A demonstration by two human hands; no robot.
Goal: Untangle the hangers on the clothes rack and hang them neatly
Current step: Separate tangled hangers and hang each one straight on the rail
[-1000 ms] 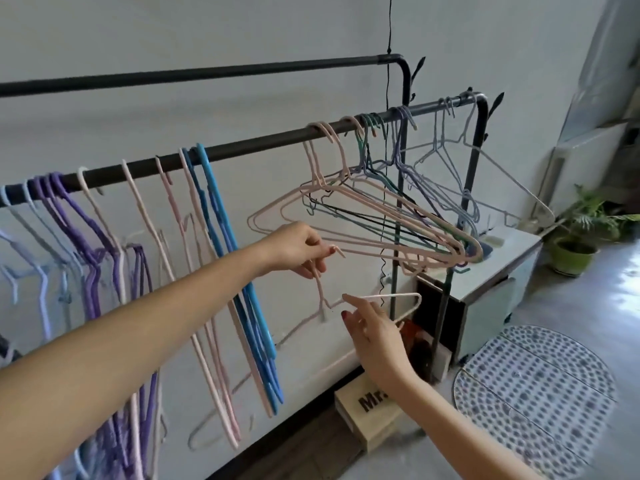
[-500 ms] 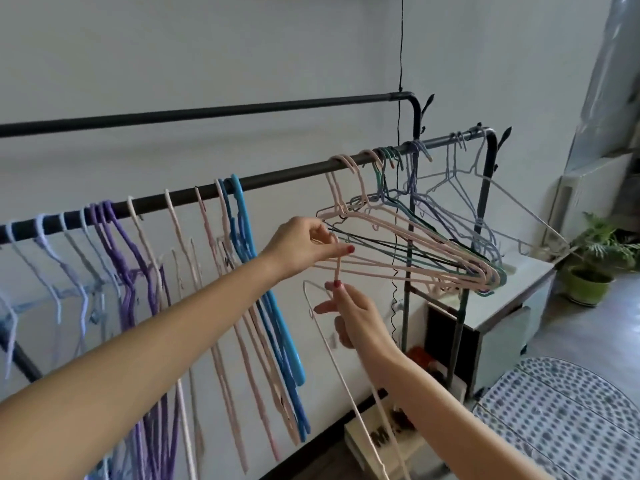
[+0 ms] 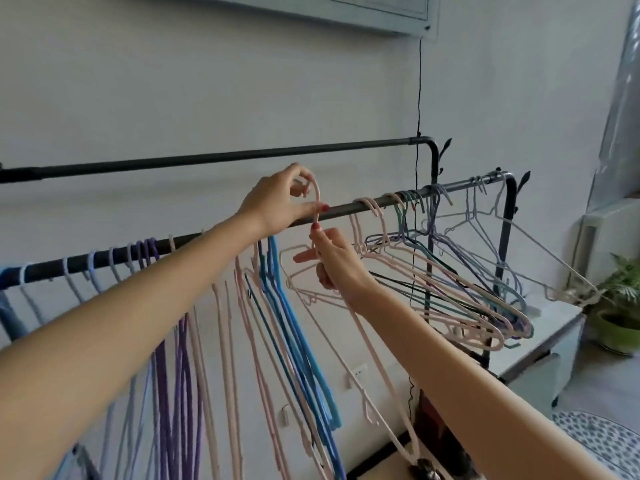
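Note:
A pink hanger [image 3: 367,344] is held up at the black front rail [image 3: 346,208] of the clothes rack. My left hand [image 3: 277,202] pinches its hook just above the rail. Just below, my right hand [image 3: 332,261] grips the hanger's neck. To the left hang sorted hangers: blue [image 3: 298,341], pink [image 3: 225,358] and purple [image 3: 173,358]. To the right a tangled bunch of pink, green, purple and white hangers [image 3: 460,289] hangs from the same rail.
A second, higher black rail [image 3: 207,159] runs behind, against the white wall. A white cabinet [image 3: 540,344] and a potted plant [image 3: 620,317] stand at the right. A dotted mat [image 3: 602,441] lies on the floor. A black cord [image 3: 419,91] hangs down the wall.
Both hands have lifted the pink hanger from below the tangled bunch up to the front rail, and its hook now sits at rail height. The view has tilted upward.

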